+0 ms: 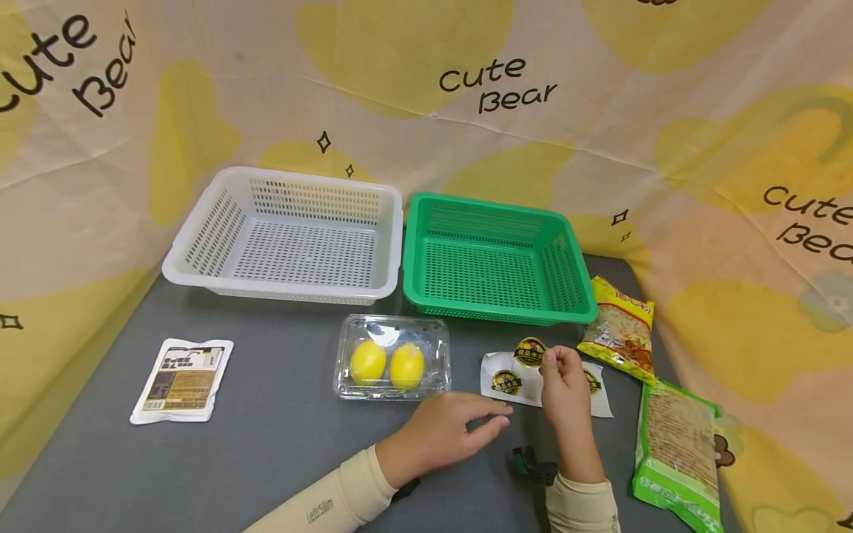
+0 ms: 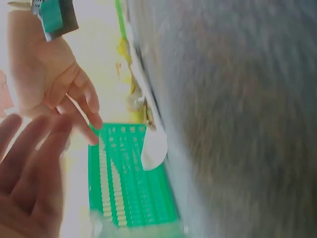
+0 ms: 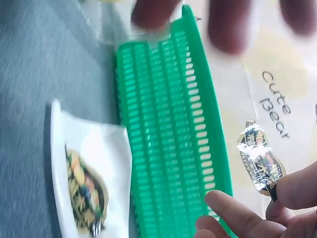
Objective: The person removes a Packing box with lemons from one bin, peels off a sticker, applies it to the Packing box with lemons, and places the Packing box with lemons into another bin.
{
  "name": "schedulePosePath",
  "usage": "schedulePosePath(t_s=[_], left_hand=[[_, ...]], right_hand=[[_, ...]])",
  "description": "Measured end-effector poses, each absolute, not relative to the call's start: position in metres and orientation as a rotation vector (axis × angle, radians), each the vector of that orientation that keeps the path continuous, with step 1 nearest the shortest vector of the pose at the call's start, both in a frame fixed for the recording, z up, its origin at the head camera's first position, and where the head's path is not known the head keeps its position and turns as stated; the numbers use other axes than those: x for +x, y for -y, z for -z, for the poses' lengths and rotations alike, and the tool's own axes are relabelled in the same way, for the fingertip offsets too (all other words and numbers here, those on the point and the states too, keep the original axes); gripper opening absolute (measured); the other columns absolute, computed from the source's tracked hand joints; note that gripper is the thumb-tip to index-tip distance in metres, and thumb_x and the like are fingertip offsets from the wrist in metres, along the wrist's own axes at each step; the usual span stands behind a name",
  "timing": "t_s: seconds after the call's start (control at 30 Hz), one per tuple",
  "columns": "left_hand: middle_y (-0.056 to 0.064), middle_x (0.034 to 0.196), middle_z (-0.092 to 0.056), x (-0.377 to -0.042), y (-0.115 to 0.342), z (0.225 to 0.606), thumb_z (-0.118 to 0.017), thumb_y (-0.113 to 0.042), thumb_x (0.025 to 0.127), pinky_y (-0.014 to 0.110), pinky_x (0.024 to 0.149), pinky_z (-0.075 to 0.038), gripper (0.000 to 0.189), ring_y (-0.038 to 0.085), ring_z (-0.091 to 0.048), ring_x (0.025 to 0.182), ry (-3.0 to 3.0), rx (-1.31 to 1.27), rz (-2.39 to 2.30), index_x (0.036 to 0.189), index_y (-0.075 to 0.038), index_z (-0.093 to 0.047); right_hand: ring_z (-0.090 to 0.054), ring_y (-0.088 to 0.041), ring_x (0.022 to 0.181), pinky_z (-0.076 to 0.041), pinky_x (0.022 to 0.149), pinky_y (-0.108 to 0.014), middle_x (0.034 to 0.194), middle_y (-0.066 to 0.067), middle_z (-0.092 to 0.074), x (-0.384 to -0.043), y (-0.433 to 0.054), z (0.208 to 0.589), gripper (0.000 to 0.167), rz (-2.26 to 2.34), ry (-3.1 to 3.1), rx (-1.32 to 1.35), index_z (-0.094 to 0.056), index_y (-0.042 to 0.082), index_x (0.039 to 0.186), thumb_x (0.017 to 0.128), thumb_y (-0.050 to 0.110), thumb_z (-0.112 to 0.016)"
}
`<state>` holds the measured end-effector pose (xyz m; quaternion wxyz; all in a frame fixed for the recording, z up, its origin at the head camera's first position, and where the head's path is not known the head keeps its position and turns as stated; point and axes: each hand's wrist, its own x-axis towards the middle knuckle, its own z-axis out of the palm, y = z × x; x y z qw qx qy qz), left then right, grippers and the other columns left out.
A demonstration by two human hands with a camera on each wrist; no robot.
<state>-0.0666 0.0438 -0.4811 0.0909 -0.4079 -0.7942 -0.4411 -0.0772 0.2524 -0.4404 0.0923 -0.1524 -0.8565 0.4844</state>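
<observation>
My right hand pinches the edge of a round black and gold sticker between thumb and finger. The sticker is raised above a white backing sheet, where other stickers of the same kind remain stuck. My left hand hovers to the left of the sheet, fingers loosely extended and holding nothing. Beyond it sits a clear plastic box, its lid down over two yellow lemons. In the left wrist view, the left fingers appear close to the right hand.
At the back stand a white basket and, beside it, a green basket. A flat white and brown pouch lies at the left. Along the right edge are a yellow food bag and a green one. Patterned cloth hangs behind.
</observation>
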Motion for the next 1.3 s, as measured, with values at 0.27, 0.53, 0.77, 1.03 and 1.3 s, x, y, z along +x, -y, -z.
schedulePosePath(t_s=[0.27,0.53,0.77,1.03,1.3], left_hand=[[-0.006,0.07,-0.066,-0.084,-0.004,0.468,-0.072,-0.014,0.097,0.023,0.059,-0.049,0.017,0.01,-0.057,0.06,2.022,-0.728,1.224,0.081,-0.012,-0.077],[0.002,0.074,-0.063,-0.098,0.036,0.461,-0.074,-0.011,0.092,0.042,0.068,-0.045,0.014,0.025,-0.056,0.074,2.112,-0.354,1.14,0.079,-0.006,-0.075],[0.0,0.079,-0.066,-0.101,0.045,0.462,-0.077,-0.023,0.093,0.049,0.076,-0.034,0.02,0.027,-0.055,0.083,2.213,-0.302,1.199,0.077,-0.011,-0.076],[0.002,0.086,-0.07,-0.104,0.056,0.459,-0.081,-0.025,0.094,0.049,0.081,-0.032,0.019,0.03,-0.055,0.089,2.298,-0.189,1.302,0.082,-0.011,-0.079],[0.001,0.085,-0.068,-0.104,0.059,0.461,-0.084,-0.027,0.089,0.052,0.08,-0.034,0.021,0.029,-0.055,0.087,2.404,-0.129,1.206,0.075,-0.014,-0.076]], right_hand=[[-0.061,-0.036,0.109,-0.044,0.092,-0.045,0.119,-0.023,-0.062,-0.082,-0.223,0.431,0.019,-1.573,2.517,-0.314,-0.053,-0.004,0.113,0.113,0.015,-0.051],[-0.053,-0.019,0.089,-0.043,0.072,-0.031,0.096,-0.007,-0.056,-0.091,-0.187,0.427,0.015,-1.648,2.514,-0.138,-0.057,0.0,0.109,0.112,0.015,-0.054],[-0.049,-0.02,0.074,-0.042,0.065,-0.031,0.091,-0.006,-0.058,-0.098,-0.151,0.428,0.013,-1.665,2.495,-0.053,-0.061,0.004,0.108,0.11,0.017,-0.06],[-0.057,-0.018,0.076,-0.048,0.067,-0.028,0.087,0.0,-0.066,-0.1,-0.115,0.433,0.007,-1.619,2.507,0.005,-0.068,0.009,0.107,0.105,0.016,-0.069],[-0.06,-0.014,0.072,-0.05,0.062,-0.027,0.083,0.002,-0.07,-0.1,-0.108,0.442,0.007,-1.522,2.552,-0.003,-0.073,0.011,0.103,0.1,0.016,-0.076]])
